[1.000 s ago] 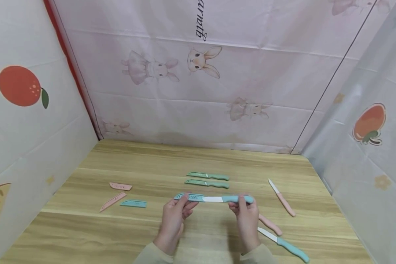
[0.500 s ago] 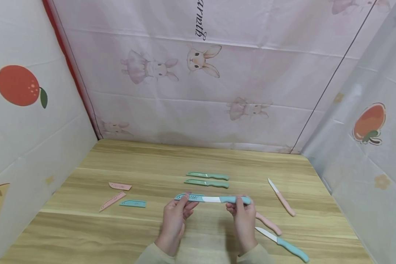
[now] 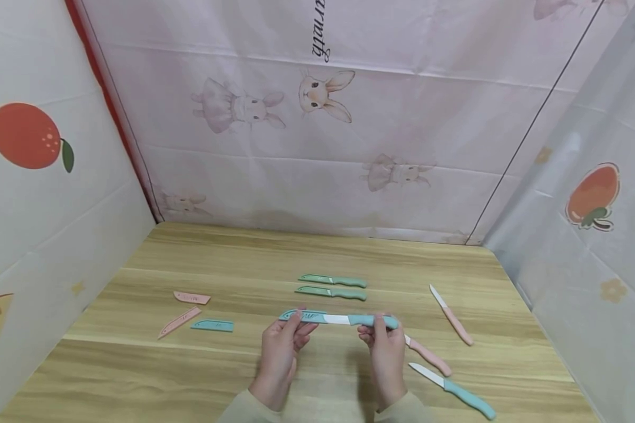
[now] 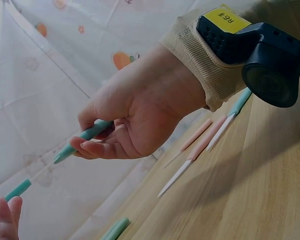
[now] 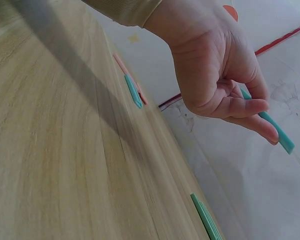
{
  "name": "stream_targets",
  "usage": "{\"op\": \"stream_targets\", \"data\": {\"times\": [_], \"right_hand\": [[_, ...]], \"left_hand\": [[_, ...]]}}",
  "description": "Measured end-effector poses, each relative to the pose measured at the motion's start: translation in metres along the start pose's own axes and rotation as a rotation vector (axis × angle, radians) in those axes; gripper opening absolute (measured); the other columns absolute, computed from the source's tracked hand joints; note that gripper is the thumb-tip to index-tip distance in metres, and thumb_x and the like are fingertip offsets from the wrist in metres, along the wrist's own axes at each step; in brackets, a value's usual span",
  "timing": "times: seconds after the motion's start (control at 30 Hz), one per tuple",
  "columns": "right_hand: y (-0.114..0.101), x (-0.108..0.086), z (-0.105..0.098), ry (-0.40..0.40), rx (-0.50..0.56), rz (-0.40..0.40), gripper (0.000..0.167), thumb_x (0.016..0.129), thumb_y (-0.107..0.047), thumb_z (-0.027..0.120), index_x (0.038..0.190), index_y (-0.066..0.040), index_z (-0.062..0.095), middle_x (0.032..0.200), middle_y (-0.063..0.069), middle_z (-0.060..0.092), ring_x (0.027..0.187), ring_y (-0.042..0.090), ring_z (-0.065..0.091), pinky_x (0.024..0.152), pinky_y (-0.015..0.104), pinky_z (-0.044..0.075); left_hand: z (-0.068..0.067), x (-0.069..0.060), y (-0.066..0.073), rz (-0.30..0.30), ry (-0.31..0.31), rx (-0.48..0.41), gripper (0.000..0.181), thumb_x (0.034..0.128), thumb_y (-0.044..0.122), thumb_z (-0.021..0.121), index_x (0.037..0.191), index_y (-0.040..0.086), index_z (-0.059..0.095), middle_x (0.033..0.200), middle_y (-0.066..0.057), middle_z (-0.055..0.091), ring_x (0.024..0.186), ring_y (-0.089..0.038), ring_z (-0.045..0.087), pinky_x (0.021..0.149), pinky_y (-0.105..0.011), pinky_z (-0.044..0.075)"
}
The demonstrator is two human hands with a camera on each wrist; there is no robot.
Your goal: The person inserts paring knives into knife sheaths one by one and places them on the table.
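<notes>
Above the table, my left hand (image 3: 279, 352) pinches a blue sheath (image 3: 310, 318) between thumb and fingers. My right hand (image 3: 386, 358) grips the blue handle (image 3: 361, 320) of a knife, its thumb on top. The white blade (image 3: 337, 319) shows between handle and sheath, its tip end inside the sheath, all in one line. In the left wrist view, the right hand (image 4: 135, 110) curls its fingers round the handle (image 4: 70, 150). The right wrist view has the left hand (image 5: 220, 70) holding the sheath (image 5: 280, 132).
Two green sheathed knives (image 3: 349, 282) (image 3: 349, 295) lie behind the hands on the table (image 3: 243, 252). At left are two pink sheaths (image 3: 192, 298) (image 3: 180, 322) and a blue one (image 3: 212, 325). At right lie two pink-handled knives (image 3: 457, 326) (image 3: 430, 356) and a blue-handled one (image 3: 468, 400), blades bare.
My right hand has moved a little left with the knife, and less of the white blade shows outside the sheath. My left hand has hardly moved.
</notes>
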State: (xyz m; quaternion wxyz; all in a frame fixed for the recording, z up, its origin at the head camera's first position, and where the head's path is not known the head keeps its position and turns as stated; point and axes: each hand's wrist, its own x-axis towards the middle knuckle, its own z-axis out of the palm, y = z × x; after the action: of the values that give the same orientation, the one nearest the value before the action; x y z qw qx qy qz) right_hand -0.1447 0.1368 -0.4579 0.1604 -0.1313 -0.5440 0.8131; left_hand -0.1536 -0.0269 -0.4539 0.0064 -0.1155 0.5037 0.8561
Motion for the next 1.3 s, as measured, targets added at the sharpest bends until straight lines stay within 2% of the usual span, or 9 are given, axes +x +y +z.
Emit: {"op": "stream_targets", "data": {"times": [0.37, 0.6, 0.77, 0.97, 1.03, 1.1, 1.2, 1.3], "right_hand": [[0.003, -0.004, 0.006, 0.009, -0.021, 0.049, 0.015, 0.101, -0.012, 0.040, 0.107, 0.002, 0.038, 0.072, 0.001, 0.058, 0.064, 0.008, 0.058, 0.058, 0.016, 0.049], [0.002, -0.005, 0.009, 0.022, -0.024, 0.070, 0.015, 0.101, -0.013, 0.040, 0.106, 0.002, 0.039, 0.074, 0.001, 0.058, 0.065, 0.008, 0.057, 0.058, 0.016, 0.050], [0.002, -0.005, 0.010, 0.027, -0.012, 0.078, 0.015, 0.100, -0.012, 0.041, 0.105, 0.002, 0.039, 0.074, 0.002, 0.058, 0.065, 0.008, 0.058, 0.057, 0.016, 0.050], [0.004, -0.006, 0.012, 0.029, -0.006, 0.063, 0.016, 0.100, -0.012, 0.042, 0.106, 0.003, 0.038, 0.075, 0.003, 0.058, 0.065, 0.007, 0.058, 0.056, 0.015, 0.049], [0.013, -0.002, 0.008, 0.006, -0.007, 0.024, 0.024, 0.099, -0.021, 0.047, 0.105, 0.001, 0.039, 0.076, 0.001, 0.060, 0.066, 0.006, 0.059, 0.057, 0.015, 0.050], [0.015, -0.002, 0.008, 0.007, -0.016, 0.024, 0.025, 0.099, -0.023, 0.047, 0.105, 0.000, 0.040, 0.077, 0.002, 0.061, 0.066, 0.007, 0.059, 0.058, 0.016, 0.051], [0.014, -0.002, 0.009, 0.010, -0.006, 0.035, 0.021, 0.099, -0.022, 0.047, 0.103, -0.002, 0.040, 0.076, 0.001, 0.061, 0.065, 0.006, 0.059, 0.058, 0.015, 0.051], [0.005, -0.007, 0.014, 0.037, 0.002, 0.081, 0.012, 0.100, -0.012, 0.042, 0.103, -0.001, 0.039, 0.075, 0.003, 0.059, 0.064, 0.008, 0.058, 0.057, 0.016, 0.050]], "left_hand": [[0.000, -0.001, -0.001, 0.024, -0.008, 0.003, 0.030, 0.0953, 0.011, 0.053, 0.113, -0.013, 0.055, 0.101, -0.015, 0.067, 0.075, -0.012, 0.068, 0.056, -0.013, 0.051], [0.000, -0.001, -0.001, 0.027, -0.010, 0.007, 0.030, 0.0951, 0.012, 0.054, 0.114, -0.012, 0.055, 0.091, -0.014, 0.070, 0.074, -0.012, 0.069, 0.055, -0.013, 0.051], [0.000, -0.001, -0.001, 0.023, -0.008, 0.012, 0.030, 0.0949, 0.012, 0.054, 0.113, -0.011, 0.056, 0.090, -0.014, 0.070, 0.073, -0.012, 0.068, 0.055, -0.014, 0.051], [0.002, 0.000, -0.002, 0.015, -0.006, 0.011, 0.031, 0.0949, 0.013, 0.054, 0.113, -0.012, 0.055, 0.093, -0.014, 0.069, 0.074, -0.012, 0.069, 0.055, -0.014, 0.051], [0.002, 0.000, -0.003, 0.012, -0.002, 0.009, 0.030, 0.0949, 0.012, 0.054, 0.114, -0.012, 0.055, 0.093, -0.014, 0.069, 0.074, -0.012, 0.069, 0.055, -0.014, 0.051], [0.003, 0.000, -0.004, 0.010, 0.002, 0.007, 0.030, 0.0948, 0.011, 0.054, 0.114, -0.012, 0.055, 0.092, -0.014, 0.069, 0.074, -0.012, 0.069, 0.055, -0.014, 0.051], [0.003, 0.001, -0.005, 0.005, 0.008, 0.001, 0.029, 0.0947, 0.010, 0.054, 0.114, -0.012, 0.055, 0.091, -0.014, 0.070, 0.074, -0.013, 0.069, 0.054, -0.014, 0.051], [0.004, 0.001, -0.005, 0.002, 0.010, -0.001, 0.029, 0.0948, 0.011, 0.054, 0.114, -0.011, 0.056, 0.092, -0.015, 0.069, 0.074, -0.013, 0.069, 0.054, -0.014, 0.051]]}}
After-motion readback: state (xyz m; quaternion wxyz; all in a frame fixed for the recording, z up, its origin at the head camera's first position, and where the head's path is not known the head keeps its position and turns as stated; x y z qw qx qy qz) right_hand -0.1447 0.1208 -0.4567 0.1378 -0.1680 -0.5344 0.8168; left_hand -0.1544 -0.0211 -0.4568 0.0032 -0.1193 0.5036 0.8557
